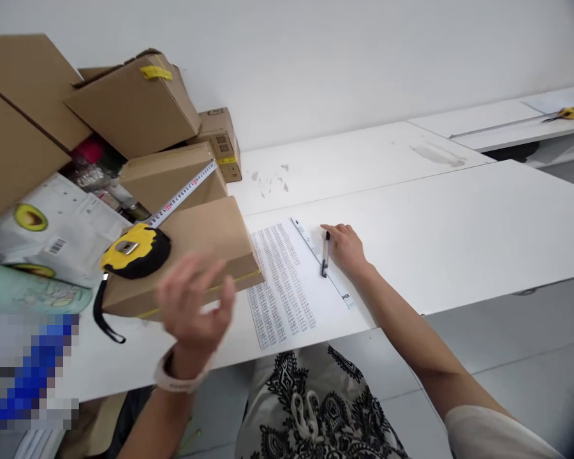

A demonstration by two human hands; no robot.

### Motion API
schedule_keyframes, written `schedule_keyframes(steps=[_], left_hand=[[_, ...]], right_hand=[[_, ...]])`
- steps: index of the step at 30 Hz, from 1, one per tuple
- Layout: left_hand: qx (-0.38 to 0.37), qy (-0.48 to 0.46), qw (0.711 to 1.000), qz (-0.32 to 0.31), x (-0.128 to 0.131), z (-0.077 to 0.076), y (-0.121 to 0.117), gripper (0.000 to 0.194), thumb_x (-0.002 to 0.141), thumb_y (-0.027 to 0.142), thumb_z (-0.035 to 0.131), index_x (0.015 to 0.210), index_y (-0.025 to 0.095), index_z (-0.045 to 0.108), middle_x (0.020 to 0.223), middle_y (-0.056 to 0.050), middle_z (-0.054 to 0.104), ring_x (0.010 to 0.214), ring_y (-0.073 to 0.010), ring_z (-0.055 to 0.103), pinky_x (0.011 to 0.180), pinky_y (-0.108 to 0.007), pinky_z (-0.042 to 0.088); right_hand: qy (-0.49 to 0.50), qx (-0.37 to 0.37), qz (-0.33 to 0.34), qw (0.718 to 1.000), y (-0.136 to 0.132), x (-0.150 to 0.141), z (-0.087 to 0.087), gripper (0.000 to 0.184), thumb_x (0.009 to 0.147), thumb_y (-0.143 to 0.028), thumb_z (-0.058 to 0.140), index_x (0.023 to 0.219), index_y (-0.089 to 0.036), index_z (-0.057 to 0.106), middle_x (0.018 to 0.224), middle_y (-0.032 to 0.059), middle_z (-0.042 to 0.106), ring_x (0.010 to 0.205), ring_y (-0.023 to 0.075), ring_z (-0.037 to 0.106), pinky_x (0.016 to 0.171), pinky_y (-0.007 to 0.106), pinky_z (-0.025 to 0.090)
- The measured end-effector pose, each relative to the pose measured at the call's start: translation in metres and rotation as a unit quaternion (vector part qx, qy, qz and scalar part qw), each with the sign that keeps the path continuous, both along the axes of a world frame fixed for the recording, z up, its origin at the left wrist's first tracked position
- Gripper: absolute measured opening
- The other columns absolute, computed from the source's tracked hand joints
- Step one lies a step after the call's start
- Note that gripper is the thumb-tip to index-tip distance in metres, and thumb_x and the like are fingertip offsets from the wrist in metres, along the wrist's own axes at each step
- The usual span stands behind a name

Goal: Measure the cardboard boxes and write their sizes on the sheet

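My left hand [196, 299] is raised in front of a flat cardboard box [205, 239], fingers spread and blurred, holding nothing. A yellow and black tape measure [134, 250] rests on that box with its tape [184, 193] drawn out to the upper right. My right hand [347, 245] lies on the white table [459, 223] with its fingers flat by a black pen [324, 254]. The pen lies across a clear ruler [321, 260]. The ruler runs along the right edge of a printed sheet [282, 280].
Several cardboard boxes [134, 102] are stacked at the back left, with a printed avocado package [48, 226] beside them. A second tape measure [571, 113] lies on the far table at the upper right. The floor shows below the table's front edge.
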State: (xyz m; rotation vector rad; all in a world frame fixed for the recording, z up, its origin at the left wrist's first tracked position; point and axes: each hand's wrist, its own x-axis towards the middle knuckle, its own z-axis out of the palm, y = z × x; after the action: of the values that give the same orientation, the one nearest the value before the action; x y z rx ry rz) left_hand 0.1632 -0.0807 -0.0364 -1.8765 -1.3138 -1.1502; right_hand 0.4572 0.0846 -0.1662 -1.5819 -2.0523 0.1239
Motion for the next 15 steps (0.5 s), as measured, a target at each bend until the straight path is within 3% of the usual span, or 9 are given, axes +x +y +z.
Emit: schedule_keyframes(steps=[2, 4, 7, 11, 15], left_hand=[[0.035, -0.02, 0.995, 0.087, -0.034, 0.02, -0.002, 0.039, 0.082, 0.022, 0.071, 0.12, 0.023, 0.062, 0.127, -0.009, 0.064, 0.119, -0.0327, 0.058, 0.106, -0.059, 0.04], [-0.006, -0.034, 0.986, 0.165, -0.068, 0.031, -0.002, 0.05, 0.081, 0.033, 0.072, 0.127, 0.02, 0.058, 0.136, -0.012, 0.058, 0.128, -0.0358, 0.051, 0.11, -0.06, 0.034], [-0.1, -0.111, 0.963, 0.226, -0.104, 0.033, -0.002, 0.076, 0.076, 0.047, 0.074, 0.138, 0.011, 0.048, 0.142, -0.019, 0.052, 0.135, -0.0377, 0.044, 0.113, -0.056, 0.033], [-0.267, -0.249, 0.905, 0.217, -0.117, 0.03, -0.003, 0.103, 0.069, 0.058, 0.076, 0.15, 0.012, 0.033, 0.147, -0.021, 0.048, 0.132, -0.0359, 0.049, 0.11, -0.05, 0.039], [-0.296, -0.278, 0.883, 0.235, -0.112, 0.034, 0.003, 0.107, 0.069, 0.061, 0.075, 0.153, 0.015, 0.028, 0.145, -0.02, 0.05, 0.132, -0.0366, 0.05, 0.11, -0.049, 0.039]], right_hand=[[0.004, 0.009, -0.023, 1.0, -0.003, 0.001, 0.002, 0.06, 0.082, -0.001, 0.041, 0.136, -0.02, 0.059, 0.102, 0.0138, 0.067, 0.097, 0.03, 0.053, 0.076, 0.039, 0.043], [0.026, 0.029, -0.037, 0.999, -0.006, 0.003, 0.003, 0.057, 0.084, -0.004, 0.041, 0.137, -0.018, 0.057, 0.104, 0.0139, 0.068, 0.099, 0.0304, 0.054, 0.076, 0.04, 0.044], [0.083, 0.087, -0.031, 0.992, -0.011, 0.002, 0.008, 0.045, 0.091, -0.016, 0.041, 0.132, -0.017, 0.059, 0.105, 0.0127, 0.07, 0.098, 0.0301, 0.056, 0.078, 0.041, 0.046], [0.171, 0.16, 0.022, 0.972, -0.031, -0.021, 0.032, 0.036, 0.096, -0.031, 0.045, 0.125, -0.019, 0.063, 0.104, 0.012, 0.07, 0.095, 0.0288, 0.057, 0.081, 0.043, 0.048], [0.222, 0.133, 0.175, 0.95, -0.066, -0.065, 0.063, 0.038, 0.096, -0.04, 0.048, 0.128, -0.022, 0.061, 0.117, 0.0126, 0.068, 0.109, 0.0292, 0.058, 0.093, 0.046, 0.048]])
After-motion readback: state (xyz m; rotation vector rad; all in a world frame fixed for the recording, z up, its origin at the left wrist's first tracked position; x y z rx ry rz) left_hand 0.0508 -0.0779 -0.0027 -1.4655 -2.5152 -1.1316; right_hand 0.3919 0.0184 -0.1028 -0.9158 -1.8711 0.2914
